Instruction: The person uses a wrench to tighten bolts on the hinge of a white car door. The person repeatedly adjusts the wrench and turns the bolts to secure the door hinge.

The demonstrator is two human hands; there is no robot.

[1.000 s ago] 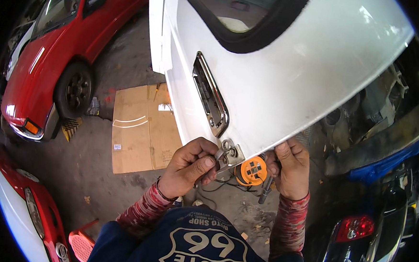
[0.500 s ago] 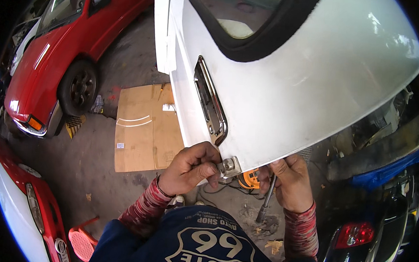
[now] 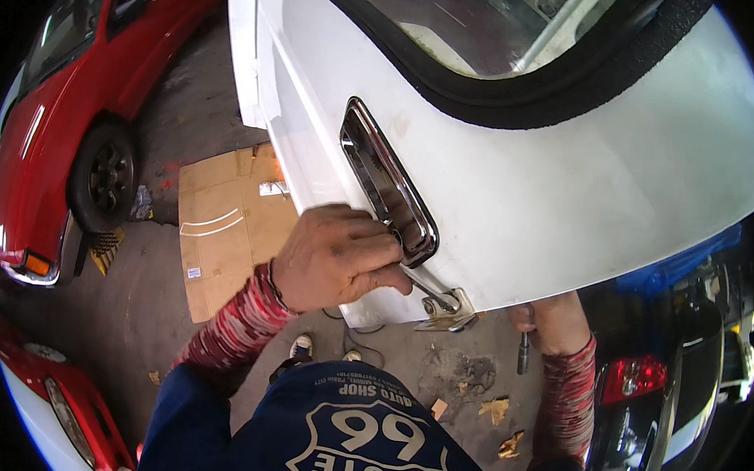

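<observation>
A white car door (image 3: 570, 187) fills the upper right, with a chrome handle (image 3: 387, 184) set in it. My left hand (image 3: 341, 257) is curled at the handle's lower end and closed on a slim metal tool (image 3: 421, 287). That tool reaches to a metal latch bracket (image 3: 447, 311) at the door's bottom edge. My right hand (image 3: 555, 322) is partly hidden behind that lower edge. It grips a dark-handled tool (image 3: 522, 355) that points down.
A red car (image 3: 73, 130) stands at the left, with a yellow wheel chock (image 3: 105, 249) by its tyre. A cardboard sheet (image 3: 222, 226) lies on the concrete floor. A dark car's tail light (image 3: 636, 381) is at the right. Wood scraps (image 3: 496, 411) lie near my shoes (image 3: 301, 348).
The view has closed in on the door. My left hand rose to the handle's lower end. My right hand slid behind the door's edge. The orange reel is out of sight.
</observation>
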